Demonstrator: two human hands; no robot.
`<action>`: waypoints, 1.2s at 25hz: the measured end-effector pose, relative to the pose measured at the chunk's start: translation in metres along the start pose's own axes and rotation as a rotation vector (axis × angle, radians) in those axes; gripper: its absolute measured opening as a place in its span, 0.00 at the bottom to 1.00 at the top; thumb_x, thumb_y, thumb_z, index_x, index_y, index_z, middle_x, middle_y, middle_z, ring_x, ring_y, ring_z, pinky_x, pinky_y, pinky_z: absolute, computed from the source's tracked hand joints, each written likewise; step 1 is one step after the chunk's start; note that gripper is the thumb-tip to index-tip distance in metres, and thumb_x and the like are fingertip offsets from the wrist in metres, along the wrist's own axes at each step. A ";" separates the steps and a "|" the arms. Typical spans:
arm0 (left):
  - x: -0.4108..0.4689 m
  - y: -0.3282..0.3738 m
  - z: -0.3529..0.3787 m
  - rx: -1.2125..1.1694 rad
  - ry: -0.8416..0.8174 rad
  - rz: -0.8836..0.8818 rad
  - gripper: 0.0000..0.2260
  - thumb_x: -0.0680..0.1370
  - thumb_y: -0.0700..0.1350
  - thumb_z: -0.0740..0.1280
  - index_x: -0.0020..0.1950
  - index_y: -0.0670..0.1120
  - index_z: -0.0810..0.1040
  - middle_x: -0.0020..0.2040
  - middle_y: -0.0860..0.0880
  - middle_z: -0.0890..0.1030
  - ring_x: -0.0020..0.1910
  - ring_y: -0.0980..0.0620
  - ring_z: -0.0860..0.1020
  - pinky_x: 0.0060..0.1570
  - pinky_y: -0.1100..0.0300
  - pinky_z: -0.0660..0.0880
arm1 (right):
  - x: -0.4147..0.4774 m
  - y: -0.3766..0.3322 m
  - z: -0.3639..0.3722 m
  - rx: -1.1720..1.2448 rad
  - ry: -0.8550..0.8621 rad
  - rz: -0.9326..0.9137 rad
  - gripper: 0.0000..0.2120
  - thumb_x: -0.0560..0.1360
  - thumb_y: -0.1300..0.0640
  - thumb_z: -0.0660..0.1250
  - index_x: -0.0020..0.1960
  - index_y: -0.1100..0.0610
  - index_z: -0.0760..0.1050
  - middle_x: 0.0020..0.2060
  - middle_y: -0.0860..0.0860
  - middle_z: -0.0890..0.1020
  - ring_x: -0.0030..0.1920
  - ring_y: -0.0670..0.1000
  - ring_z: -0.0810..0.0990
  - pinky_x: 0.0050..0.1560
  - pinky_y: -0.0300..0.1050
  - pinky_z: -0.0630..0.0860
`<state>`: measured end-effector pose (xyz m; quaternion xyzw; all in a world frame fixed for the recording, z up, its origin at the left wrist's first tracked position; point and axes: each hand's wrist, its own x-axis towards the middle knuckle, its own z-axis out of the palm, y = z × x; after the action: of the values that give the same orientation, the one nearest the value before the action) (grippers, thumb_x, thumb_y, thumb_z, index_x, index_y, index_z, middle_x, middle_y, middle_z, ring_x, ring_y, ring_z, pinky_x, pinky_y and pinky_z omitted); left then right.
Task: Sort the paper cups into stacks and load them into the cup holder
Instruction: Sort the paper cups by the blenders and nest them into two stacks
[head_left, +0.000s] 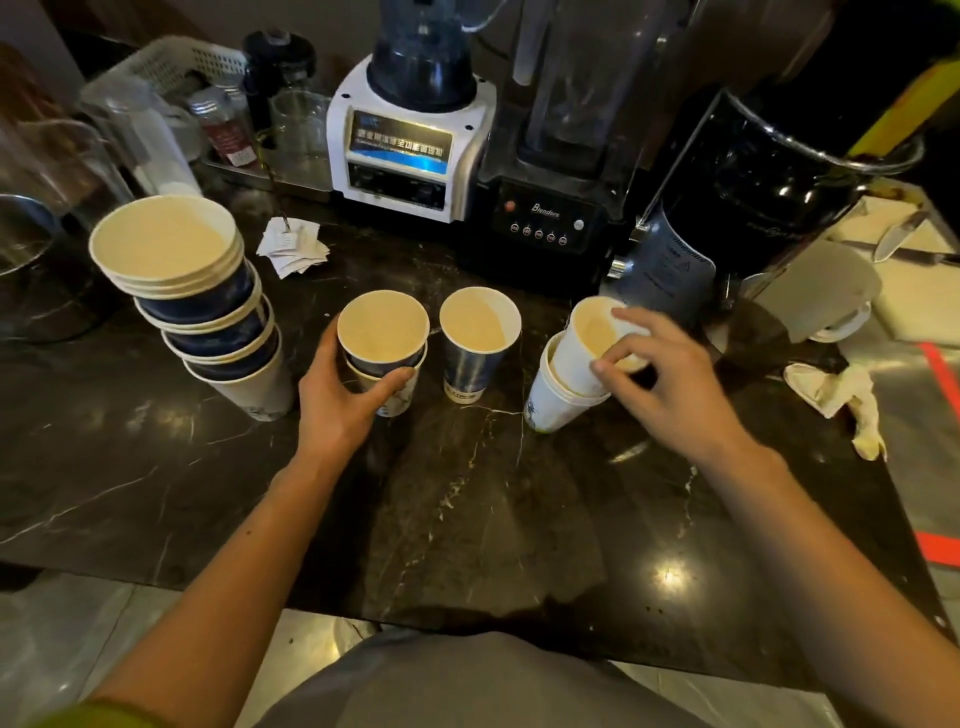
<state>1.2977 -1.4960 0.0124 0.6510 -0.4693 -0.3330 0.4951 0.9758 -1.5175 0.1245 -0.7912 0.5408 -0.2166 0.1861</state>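
Observation:
A tall leaning stack of blue and white paper cups (208, 317) stands at the left of the dark marble counter (467, 519). My left hand (343, 395) grips a short stack (383, 348): a blue cup nested in a white one. A single blue cup (478, 343) stands upright beside it, untouched. At the right, my right hand (660, 374) pinches the rim of the top white cup (587, 348), which sits tilted in a small white stack (553, 400). No cup holder can be picked out.
Behind the cups stand a white blender (410, 140), a black blender (550, 208) and a black grinder (753, 197). Torn sachets (293, 247) lie at back left, a crumpled cloth (841, 395) at right, a knife (898, 236) on a board far right. Glass jugs stand far left.

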 end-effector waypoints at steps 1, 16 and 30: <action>-0.001 0.001 0.000 -0.007 -0.002 -0.003 0.42 0.66 0.56 0.77 0.76 0.54 0.62 0.72 0.55 0.71 0.71 0.55 0.69 0.69 0.46 0.70 | -0.001 0.005 0.011 -0.012 -0.080 0.028 0.04 0.76 0.50 0.69 0.44 0.50 0.80 0.70 0.51 0.71 0.72 0.50 0.66 0.65 0.28 0.61; -0.007 0.010 -0.004 0.025 -0.070 0.007 0.43 0.68 0.49 0.79 0.77 0.51 0.59 0.73 0.52 0.70 0.70 0.58 0.68 0.69 0.59 0.67 | 0.118 -0.122 0.091 -0.354 -0.515 -0.325 0.50 0.67 0.34 0.73 0.79 0.54 0.54 0.74 0.53 0.66 0.73 0.55 0.66 0.68 0.51 0.66; 0.002 -0.002 -0.005 0.073 -0.069 -0.063 0.42 0.65 0.52 0.80 0.75 0.52 0.64 0.72 0.52 0.71 0.71 0.51 0.69 0.69 0.44 0.70 | 0.114 -0.080 -0.021 0.154 0.143 -0.067 0.41 0.67 0.43 0.76 0.74 0.55 0.65 0.61 0.48 0.70 0.63 0.46 0.70 0.63 0.38 0.65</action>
<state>1.3036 -1.4956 0.0116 0.6712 -0.4770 -0.3533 0.4441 1.0634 -1.5980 0.2006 -0.7748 0.5076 -0.3196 0.2000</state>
